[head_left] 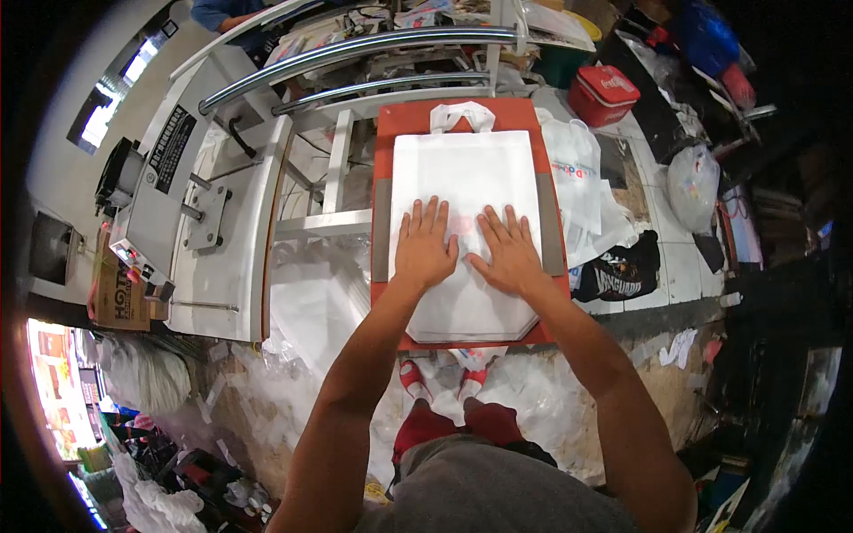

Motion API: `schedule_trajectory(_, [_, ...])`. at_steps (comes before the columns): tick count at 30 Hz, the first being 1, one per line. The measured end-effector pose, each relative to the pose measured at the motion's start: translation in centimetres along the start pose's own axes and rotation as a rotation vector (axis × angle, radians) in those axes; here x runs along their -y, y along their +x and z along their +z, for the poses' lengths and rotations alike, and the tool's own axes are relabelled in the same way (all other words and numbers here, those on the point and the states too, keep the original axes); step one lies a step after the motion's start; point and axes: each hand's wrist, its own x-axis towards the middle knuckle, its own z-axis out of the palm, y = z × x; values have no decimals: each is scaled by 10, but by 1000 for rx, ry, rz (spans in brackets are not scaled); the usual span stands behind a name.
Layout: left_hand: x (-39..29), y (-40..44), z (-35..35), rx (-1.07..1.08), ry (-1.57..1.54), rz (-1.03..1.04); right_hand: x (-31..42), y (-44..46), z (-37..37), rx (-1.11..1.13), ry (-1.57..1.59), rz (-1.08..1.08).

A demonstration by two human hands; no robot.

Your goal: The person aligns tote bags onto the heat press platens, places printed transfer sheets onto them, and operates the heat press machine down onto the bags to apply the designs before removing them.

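A white bag (466,169) with a loop handle (462,115) at its far end lies flat on a red board (386,147). Both palms rest on the bag, fingers spread and pointing away from me. My left hand (426,247) is on the left half of the bag, and my right hand (508,253) is on the right half. A gap lies between the two thumbs, where a faint pinkish patch shows on the bag. Neither hand holds anything. Grey strips (551,226) show at the sides of the board.
At the left stands a white machine (155,213) with a control box. Metal rails (355,43) cross beyond the board. White printed bags (573,169), a black bag (622,266) and a red box (604,93) lie to the right. Another person's arm (235,19) shows at the top left.
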Motion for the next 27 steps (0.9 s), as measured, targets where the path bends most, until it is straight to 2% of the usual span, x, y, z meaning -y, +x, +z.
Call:
schedule_trajectory(10, [-2,-1,12,55,79,19,5,-5,-3,18,4,-13])
schedule_trajectory(12, [0,-2,15,99,98,11,3,4,3,-95,-21,-23])
schedule_trajectory(20, [8,-2,14,82,70,31,-5,4,9,-86,12,-12])
schedule_trajectory(24, [7,-49,-8,104,63,93,-7,4,11,-105,-15,-30])
schedule_trajectory(26, [-8,-88,-40,209,-121,244,-6,2,12,-81,-11,-20])
schedule_trajectory(27, [-14,-104,-47,215,-122,238,-5,4,11,-78,-19,-15])
